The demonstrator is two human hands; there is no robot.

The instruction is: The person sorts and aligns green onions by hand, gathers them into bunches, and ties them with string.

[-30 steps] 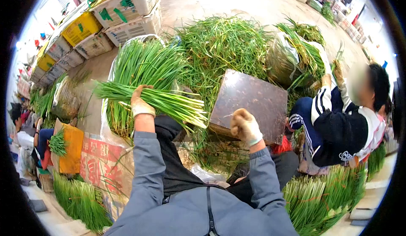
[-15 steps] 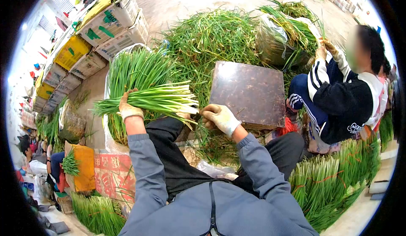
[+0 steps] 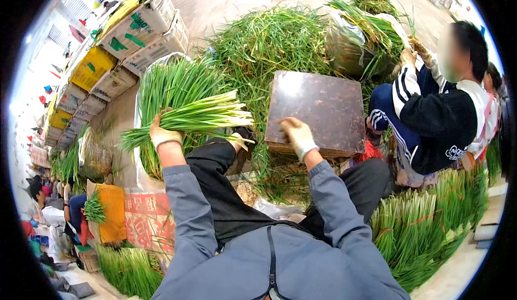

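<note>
Two gloved hands show around one brown board [image 3: 318, 103]. The left hand [image 3: 163, 131], left of the board, is closed around one bunch of green stalks [image 3: 207, 117], pale ends pointing toward the board. The right hand [image 3: 298, 136] appears in front of the board's near left part, fingers loosely curled; whether they pinch anything, I cannot tell.

One white-lined container [image 3: 138, 157] of upright greens [image 3: 175, 87] lies left of the board, behind the held bunch. One loose green heap [image 3: 269, 41] spreads beyond the board, and one stuffed plastic sack [image 3: 344, 50] sits beyond its right corner. One seated person [image 3: 439, 117] is to its right.
</note>
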